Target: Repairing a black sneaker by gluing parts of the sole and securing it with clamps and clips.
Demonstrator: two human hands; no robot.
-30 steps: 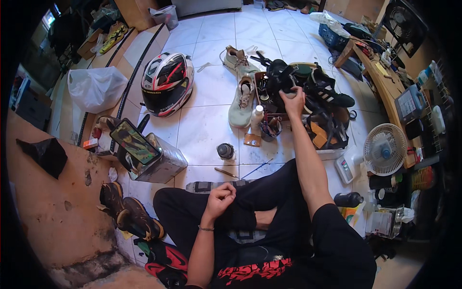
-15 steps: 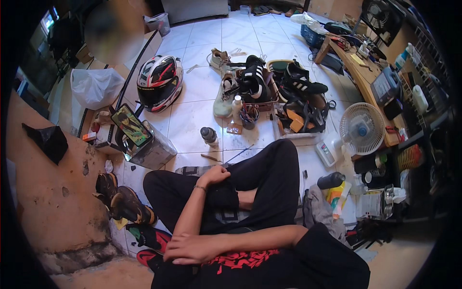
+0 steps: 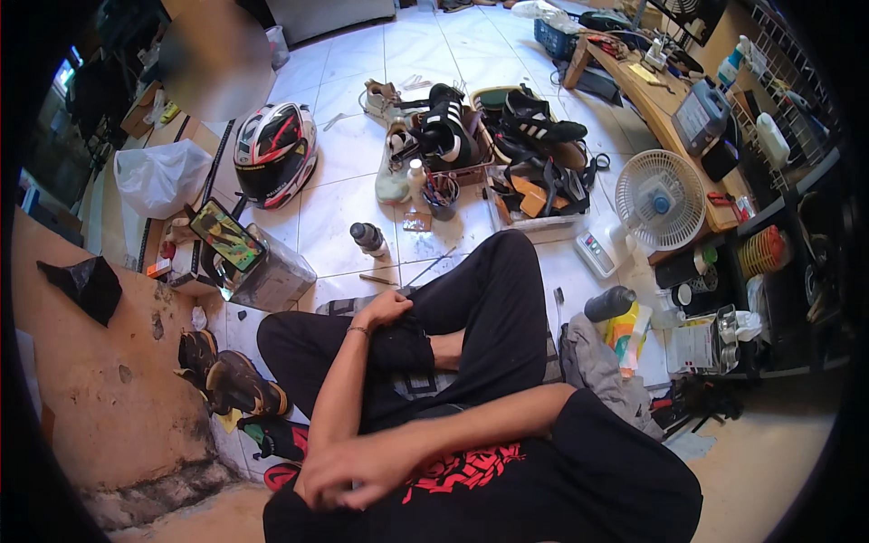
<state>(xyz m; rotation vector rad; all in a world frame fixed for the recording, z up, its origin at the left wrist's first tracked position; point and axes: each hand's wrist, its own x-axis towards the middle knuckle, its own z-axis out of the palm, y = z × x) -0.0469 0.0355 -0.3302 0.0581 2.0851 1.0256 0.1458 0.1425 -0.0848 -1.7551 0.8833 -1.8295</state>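
Both hands are empty: the left hand point(image 3: 385, 310) rests loosely curled on the left knee, the right hand point(image 3: 348, 471) lies slack across the lap, and the small bottle point(image 3: 368, 238) stands nearest the left hand, on the floor tiles just ahead.

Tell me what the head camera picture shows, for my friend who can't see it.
A person in black sits cross-legged on a white tile floor, left hand resting on a knee and right hand folded across to the left side, holding nothing. In front lie a pile of shoes, a helmet, a small bottle and a white fan.
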